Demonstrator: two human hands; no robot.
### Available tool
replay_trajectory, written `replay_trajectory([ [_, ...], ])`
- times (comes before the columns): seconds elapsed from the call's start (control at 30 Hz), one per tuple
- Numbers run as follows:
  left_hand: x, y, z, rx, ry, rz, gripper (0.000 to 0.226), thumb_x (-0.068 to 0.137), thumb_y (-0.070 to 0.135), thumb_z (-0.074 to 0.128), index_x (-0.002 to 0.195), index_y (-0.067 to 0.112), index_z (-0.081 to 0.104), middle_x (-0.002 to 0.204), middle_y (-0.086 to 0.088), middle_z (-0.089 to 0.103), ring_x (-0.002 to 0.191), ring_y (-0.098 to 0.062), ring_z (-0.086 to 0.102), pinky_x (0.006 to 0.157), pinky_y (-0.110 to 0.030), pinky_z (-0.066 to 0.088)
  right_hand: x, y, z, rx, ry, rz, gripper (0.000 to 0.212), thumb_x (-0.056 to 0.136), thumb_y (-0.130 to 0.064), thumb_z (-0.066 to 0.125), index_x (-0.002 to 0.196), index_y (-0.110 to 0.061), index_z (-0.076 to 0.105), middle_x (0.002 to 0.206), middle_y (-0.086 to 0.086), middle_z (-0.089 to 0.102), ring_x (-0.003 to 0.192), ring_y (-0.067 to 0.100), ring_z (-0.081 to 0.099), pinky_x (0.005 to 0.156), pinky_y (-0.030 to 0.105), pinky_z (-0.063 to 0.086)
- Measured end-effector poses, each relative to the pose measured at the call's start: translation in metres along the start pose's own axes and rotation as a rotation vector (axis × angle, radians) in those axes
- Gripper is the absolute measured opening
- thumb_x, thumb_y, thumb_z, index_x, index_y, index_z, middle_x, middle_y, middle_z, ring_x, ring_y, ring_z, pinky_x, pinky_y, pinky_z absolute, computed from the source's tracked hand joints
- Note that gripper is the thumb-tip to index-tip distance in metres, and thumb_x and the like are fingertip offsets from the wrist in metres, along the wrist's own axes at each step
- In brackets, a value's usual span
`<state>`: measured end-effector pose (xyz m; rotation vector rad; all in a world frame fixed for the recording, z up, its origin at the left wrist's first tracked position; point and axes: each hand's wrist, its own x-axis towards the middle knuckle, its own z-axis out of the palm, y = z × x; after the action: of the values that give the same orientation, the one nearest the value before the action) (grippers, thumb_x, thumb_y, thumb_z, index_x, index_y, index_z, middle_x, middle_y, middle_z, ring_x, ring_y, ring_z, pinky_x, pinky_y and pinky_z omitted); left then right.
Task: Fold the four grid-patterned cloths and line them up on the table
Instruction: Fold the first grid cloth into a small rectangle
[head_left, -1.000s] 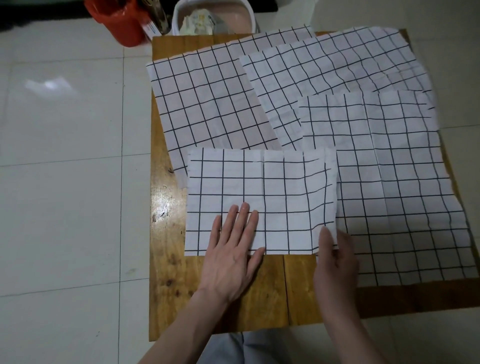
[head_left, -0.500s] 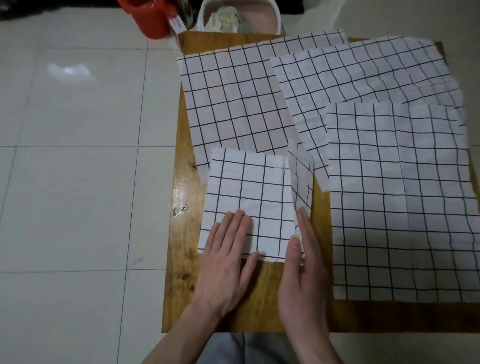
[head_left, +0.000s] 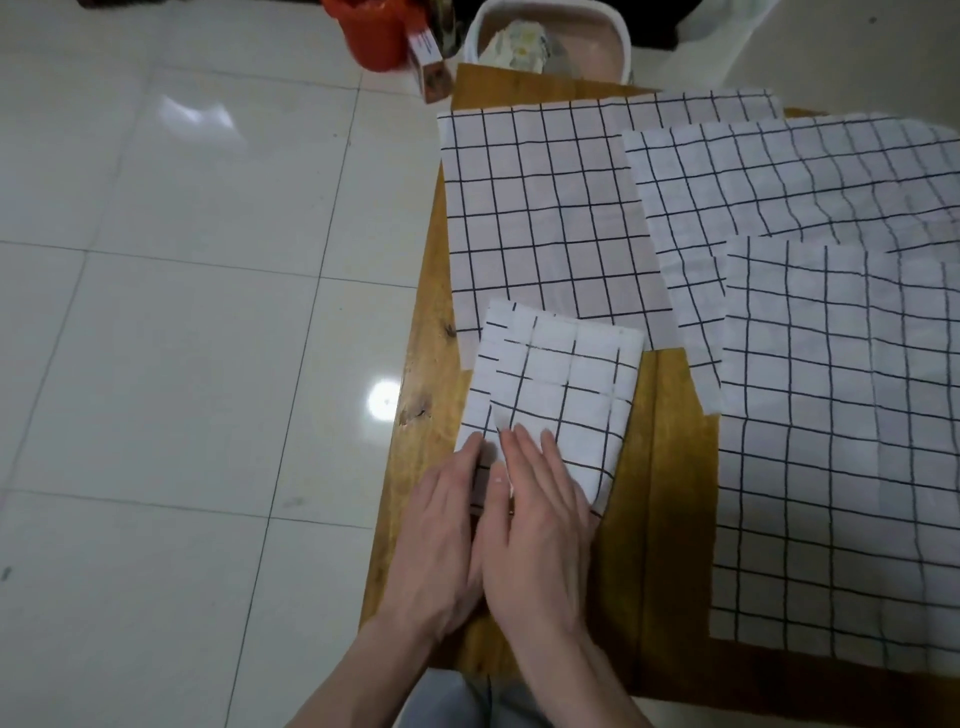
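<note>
folded cloth (head_left: 558, 400) under both hands, on desk (head_left: 665, 519) | left hand (head_left: 441, 540) and right hand (head_left: 540, 530) flat, fingers straight, pressing its near edge | cloth looks thin, soft, light, slides easily: hold by edges or corners

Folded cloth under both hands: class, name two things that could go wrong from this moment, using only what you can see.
1. The folded cloth has a top layer lying askew, with a strip of the lower layer showing along its left side; pressing now with the left hand and right hand may set a crooked crease.
2. It overlaps the flat cloth behind it, so sliding it could drag that one.
</note>
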<state>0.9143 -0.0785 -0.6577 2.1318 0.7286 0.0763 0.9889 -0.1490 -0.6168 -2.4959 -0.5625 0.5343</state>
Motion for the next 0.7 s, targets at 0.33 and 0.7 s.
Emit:
replay_trajectory([
  [0.33,0.005,-0.007,-0.003,0.019,0.104,0.153,0.047,0.11,0.029,0.039,0.158,0.029,0.034,0.155,0.017,0.042,0.141,0.012,0.035,0.119,-0.014,0.023,0.014,0.002,0.005,0.208,-0.24,-0.001,0.08,0.095,-0.069,0.01,0.158,-0.028,0.039,0.162,-0.017,0.037,0.153,-0.004,0.021,0.129,0.033,0.02],
  [0.7,-0.003,-0.017,-0.002,0.34,0.156,0.085,0.024,0.101,0.03,0.063,0.121,0.018,0.07,0.128,-0.003,0.059,0.121,-0.024,0.054,0.103,-0.039,0.045,0.044,0.092,-0.036,-0.112,0.076,-0.543,0.042,0.108,-0.019,0.044,0.146,-0.006,0.055,0.151,0.007,0.055,0.148,0.018,0.043,0.118,0.048,0.041],
])
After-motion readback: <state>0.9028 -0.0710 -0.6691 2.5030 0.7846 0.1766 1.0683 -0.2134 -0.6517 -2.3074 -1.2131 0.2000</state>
